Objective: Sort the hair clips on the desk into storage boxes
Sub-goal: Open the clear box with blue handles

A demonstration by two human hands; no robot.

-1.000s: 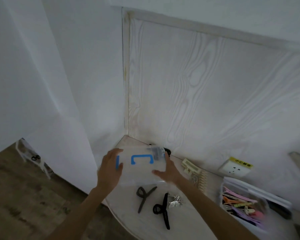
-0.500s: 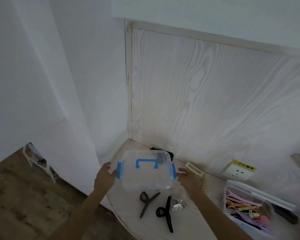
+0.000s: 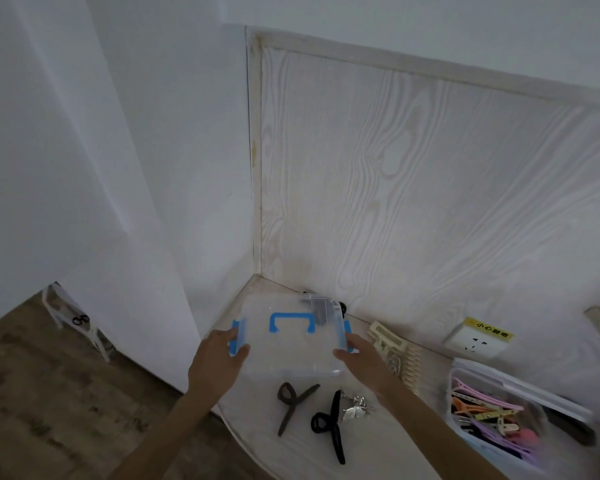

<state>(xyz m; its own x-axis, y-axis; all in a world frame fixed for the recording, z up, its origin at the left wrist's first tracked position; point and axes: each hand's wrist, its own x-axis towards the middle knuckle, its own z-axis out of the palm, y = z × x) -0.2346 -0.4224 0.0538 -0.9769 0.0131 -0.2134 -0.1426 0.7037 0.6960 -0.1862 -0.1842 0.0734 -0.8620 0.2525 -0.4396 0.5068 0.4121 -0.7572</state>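
A clear storage box [image 3: 291,348] with a blue handle and blue side latches sits on the pale desk [image 3: 378,448] in the corner. My left hand [image 3: 217,362] grips its left latch, thumb on the lid. My right hand [image 3: 364,358] holds the box's right side at the right latch. In front of the box lie a brown clip [image 3: 291,403], a black clip [image 3: 329,426] and a silver clip [image 3: 355,408]. Cream claw clips [image 3: 392,351] lie to the right. A second open box [image 3: 492,420] at the right holds several coloured clips.
A wood-grain panel and white wall close off the desk's back and left. A wall socket [image 3: 477,341] with a yellow label sits on the panel at the right. The desk's rounded edge drops to a brown floor, where a small white rack [image 3: 73,318] stands.
Both hands shifted from the lid's top to the box's side latches, and the box settled flat on the desk. The camera view moved slightly.
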